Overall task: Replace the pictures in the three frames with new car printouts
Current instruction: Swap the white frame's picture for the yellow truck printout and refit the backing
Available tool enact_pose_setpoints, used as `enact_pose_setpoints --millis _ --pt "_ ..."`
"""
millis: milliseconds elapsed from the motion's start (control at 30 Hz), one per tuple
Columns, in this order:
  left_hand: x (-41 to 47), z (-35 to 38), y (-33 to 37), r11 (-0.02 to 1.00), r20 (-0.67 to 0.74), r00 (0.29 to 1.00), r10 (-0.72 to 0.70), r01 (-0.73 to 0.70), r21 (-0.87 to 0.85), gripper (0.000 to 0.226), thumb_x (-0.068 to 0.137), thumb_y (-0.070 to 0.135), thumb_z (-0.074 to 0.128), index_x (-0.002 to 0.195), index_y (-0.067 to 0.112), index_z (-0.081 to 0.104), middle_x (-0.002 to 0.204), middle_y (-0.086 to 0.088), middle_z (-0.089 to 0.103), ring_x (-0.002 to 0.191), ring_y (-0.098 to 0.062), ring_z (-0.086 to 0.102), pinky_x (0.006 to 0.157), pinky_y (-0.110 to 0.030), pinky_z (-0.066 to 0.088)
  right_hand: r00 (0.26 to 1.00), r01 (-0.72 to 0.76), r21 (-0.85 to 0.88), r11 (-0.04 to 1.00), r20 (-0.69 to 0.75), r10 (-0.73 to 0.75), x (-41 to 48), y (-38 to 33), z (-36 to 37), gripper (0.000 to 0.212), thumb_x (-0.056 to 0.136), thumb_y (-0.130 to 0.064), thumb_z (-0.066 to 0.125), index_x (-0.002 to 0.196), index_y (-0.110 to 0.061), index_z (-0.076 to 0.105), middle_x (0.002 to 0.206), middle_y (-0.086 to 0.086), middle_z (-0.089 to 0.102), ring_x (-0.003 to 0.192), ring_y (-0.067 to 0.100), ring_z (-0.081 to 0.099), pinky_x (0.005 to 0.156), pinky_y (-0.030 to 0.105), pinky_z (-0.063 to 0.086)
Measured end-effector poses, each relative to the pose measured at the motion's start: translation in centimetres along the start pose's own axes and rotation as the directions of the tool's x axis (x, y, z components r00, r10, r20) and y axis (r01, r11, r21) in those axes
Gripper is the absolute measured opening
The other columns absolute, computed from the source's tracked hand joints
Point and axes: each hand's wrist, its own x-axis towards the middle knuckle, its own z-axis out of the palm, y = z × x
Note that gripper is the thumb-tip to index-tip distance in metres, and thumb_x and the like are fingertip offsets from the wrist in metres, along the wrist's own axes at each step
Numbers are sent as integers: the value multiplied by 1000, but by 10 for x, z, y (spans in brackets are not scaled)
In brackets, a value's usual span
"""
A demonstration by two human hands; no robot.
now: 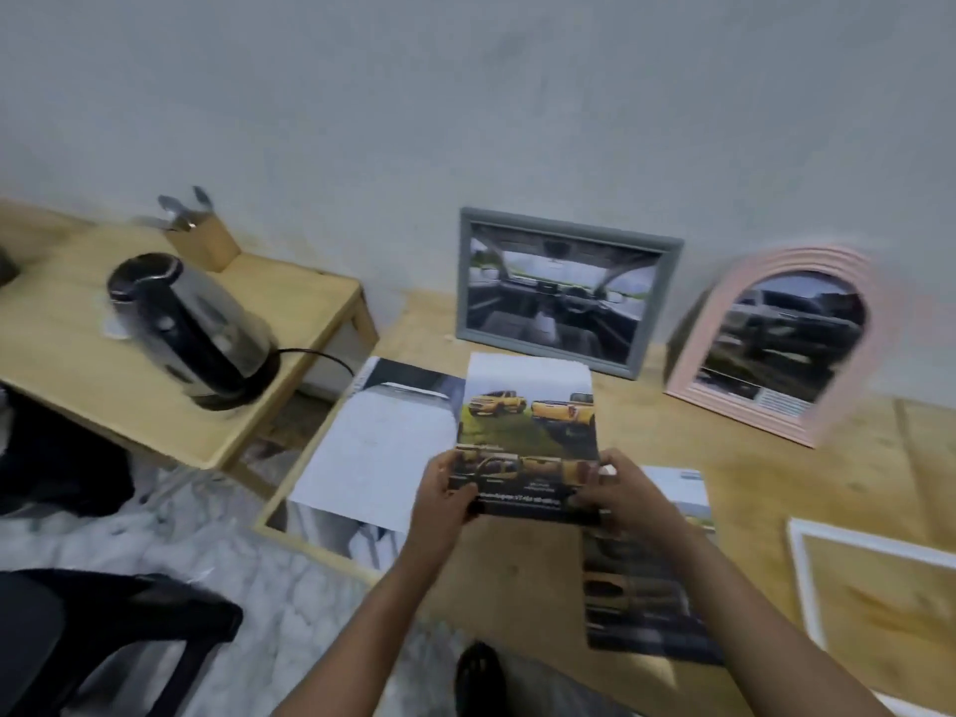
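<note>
Both hands hold one printout of yellow pickup trucks (527,421) above the wooden platform; my left hand (447,489) grips its lower left corner and my right hand (618,491) its lower right corner. A grey rectangular frame (564,219) with a car-interior picture leans on the wall behind it. To the right leans a pink arched frame (724,385) with a dark car picture. A white frame (799,566), empty with wood showing through, lies flat at the right. More printouts lie on the platform: a pale one (372,447) on the left, a dark one (641,597) under my right forearm.
A low wooden table (289,349) at the left carries an electric kettle (186,328) with a cord and a knife block (204,245). A dark chair (103,628) stands at the lower left on a marbled floor. The wooden platform (776,489) runs along the wall.
</note>
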Motion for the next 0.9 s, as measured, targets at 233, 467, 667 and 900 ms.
enact_pose_setpoints --millis 233,467,667,900 --pt "50 -129 -1 904 -224 973 45 56 423 33 83 -7 48 99 22 52 86 8 57 83 -18 56 61 -20 42 979 -145 -181 973 117 168 51 -3 150 15 84 -7 62 89 -8 48 88 16 54 77 25 58 67 38 55" --pt "71 -157 -29 675 -322 944 80 186 714 34 81 0 55 114 6 54 113 -12 49 105 -28 49 83 -35 43 987 -23 -509 861 126 101 69 -10 191 21 83 -7 56 66 -12 45 63 8 55 56 25 63 52 30 53" --pt "67 -140 -48 534 -324 914 242 153 831 42 61 -12 58 103 -10 56 107 -31 50 96 -48 48 78 -49 43 985 145 -644 751 163 -50 63 -10 164 13 87 -31 58 83 -21 50 79 1 58 68 18 57 52 22 40" --pt "65 -48 -26 561 156 922 355 -344 753 36 84 1 47 118 10 52 122 -9 47 117 -30 44 95 -36 38 909 -57 -400 915 -400 -118 38 13 30 18 87 -17 58 76 -18 44 70 -1 53 71 23 53 54 28 32"
